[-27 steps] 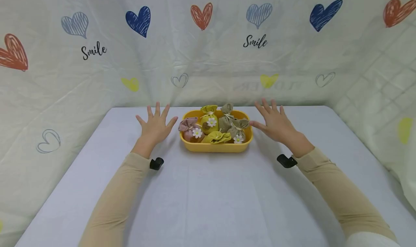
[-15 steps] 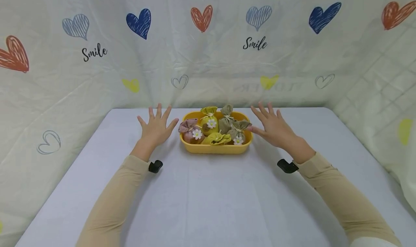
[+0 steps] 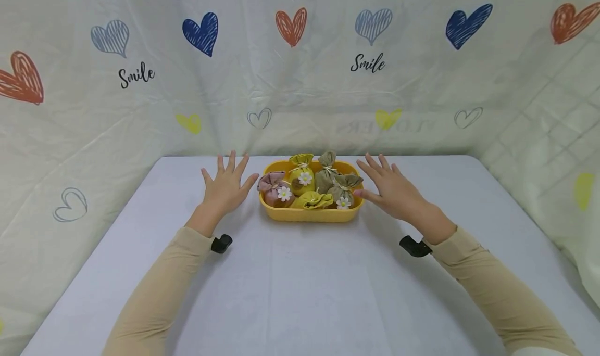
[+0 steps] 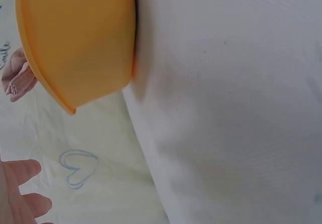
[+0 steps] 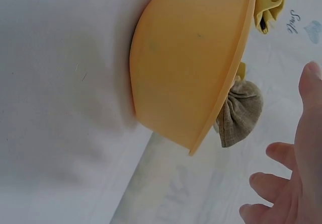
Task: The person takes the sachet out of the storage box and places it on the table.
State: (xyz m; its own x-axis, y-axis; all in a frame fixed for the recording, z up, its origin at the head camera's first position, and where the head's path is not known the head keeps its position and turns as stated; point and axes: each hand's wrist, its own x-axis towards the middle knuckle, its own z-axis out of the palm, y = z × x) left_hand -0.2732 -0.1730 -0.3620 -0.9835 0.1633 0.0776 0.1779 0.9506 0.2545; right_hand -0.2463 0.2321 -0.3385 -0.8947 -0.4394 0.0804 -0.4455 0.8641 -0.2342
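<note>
Hovering your left hand (image 3: 226, 188) and right hand (image 3: 392, 191) either side of the yellow tray (image 3: 309, 214), fingers spread, grasping nothing; all sachets (image 3: 302, 176) are sitting inside it untouched.

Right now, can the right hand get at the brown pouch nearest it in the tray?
Probably yes. The right hand hangs open beside the yellow tray, its thumb close to the brown pouch. Nothing lies between them, and the pouch top stands above the rim.

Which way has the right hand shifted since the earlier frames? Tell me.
Yes. The right hand has drifted left, toward the yellow tray; its thumb now sits at the tray's right rim.
</note>
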